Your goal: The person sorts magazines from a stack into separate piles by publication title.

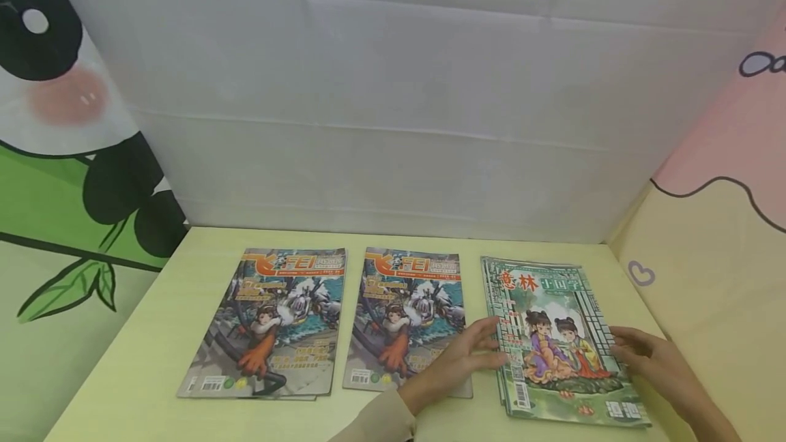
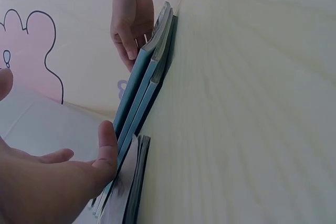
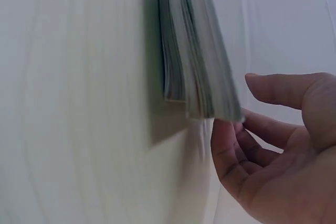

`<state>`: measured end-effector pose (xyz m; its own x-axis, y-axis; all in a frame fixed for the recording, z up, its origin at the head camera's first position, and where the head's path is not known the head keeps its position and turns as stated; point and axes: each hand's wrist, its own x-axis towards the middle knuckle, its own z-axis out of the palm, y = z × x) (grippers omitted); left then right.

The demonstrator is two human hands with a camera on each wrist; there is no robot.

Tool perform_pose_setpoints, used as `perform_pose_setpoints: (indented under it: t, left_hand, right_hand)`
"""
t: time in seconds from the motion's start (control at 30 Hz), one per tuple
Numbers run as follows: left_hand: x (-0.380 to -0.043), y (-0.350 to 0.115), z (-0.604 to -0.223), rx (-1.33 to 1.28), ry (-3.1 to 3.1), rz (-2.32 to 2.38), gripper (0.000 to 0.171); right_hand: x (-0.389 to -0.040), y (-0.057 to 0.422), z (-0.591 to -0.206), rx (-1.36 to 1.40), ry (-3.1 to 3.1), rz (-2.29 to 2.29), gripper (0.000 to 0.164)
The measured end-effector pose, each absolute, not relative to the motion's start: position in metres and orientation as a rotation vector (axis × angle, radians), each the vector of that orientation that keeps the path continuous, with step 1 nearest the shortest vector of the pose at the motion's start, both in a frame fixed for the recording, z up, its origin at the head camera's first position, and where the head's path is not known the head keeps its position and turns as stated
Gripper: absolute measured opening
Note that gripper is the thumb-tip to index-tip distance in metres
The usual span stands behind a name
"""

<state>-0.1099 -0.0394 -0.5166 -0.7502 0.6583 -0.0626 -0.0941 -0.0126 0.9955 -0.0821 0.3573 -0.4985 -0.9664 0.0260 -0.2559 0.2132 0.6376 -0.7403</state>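
Observation:
A small stack of green magazines (image 1: 568, 346) lies at the table's right, its layers slightly offset. The top cover shows two cartoon children. My left hand (image 1: 451, 367) is at the stack's left edge, thumb and fingertips touching it. In the left wrist view, that thumb (image 2: 107, 148) meets the blue-green spines (image 2: 139, 93). Across from it, my right hand (image 1: 660, 363) touches the right edge. The right wrist view shows fingers (image 3: 226, 145) bent loosely at the page edges (image 3: 205, 72), with the thumb (image 3: 275, 88) held apart. Neither hand clearly pinches the stack.
Left of the stack lies an orange-titled magazine (image 1: 405, 319), partly under my left forearm. Farther left is a small pile of the same magazine (image 1: 270, 326). A pale yellow table (image 1: 135, 360) carries everything, bounded by a white back wall (image 1: 393, 176) and printed side panels.

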Motion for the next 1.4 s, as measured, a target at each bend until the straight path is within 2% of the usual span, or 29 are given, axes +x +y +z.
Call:
perform_pose_setpoints:
  t: [0.23,0.67,0.77,0.87,1.0,1.23,1.4]
  left_hand:
    - [-0.108,-0.04,-0.515,0.593,1.74,1.792,0.083]
    - [-0.107,-0.059,-0.497,0.557,1.752,1.813,0.074]
    - [-0.109,-0.069,-0.494,0.576,1.756,1.823,0.074]
    - [-0.116,-0.077,-0.509,0.66,1.808,1.824,0.076]
    - [-0.12,-0.089,-0.514,0.73,1.83,1.873,0.075]
    - [-0.115,-0.114,-0.482,0.609,1.835,1.876,0.075]
    - [-0.118,-0.132,-0.48,0.604,1.844,1.936,0.077]
  right_hand:
    - [-0.084,0.356,-0.494,0.221,2.564,-1.14,0.068]
    - [-0.088,0.327,-0.492,0.114,3.007,-0.902,0.061]
    - [-0.087,0.311,-0.49,0.132,3.131,-0.979,0.051]
    - [-0.085,0.295,-0.487,0.15,3.165,-1.129,0.044]
    - [-0.084,0.274,-0.48,0.178,3.068,-1.277,0.044]
    - [-0.084,0.236,-0.473,0.114,2.966,-1.418,0.044]
    - [-0.084,0.208,-0.47,0.017,2.884,-1.53,0.046]
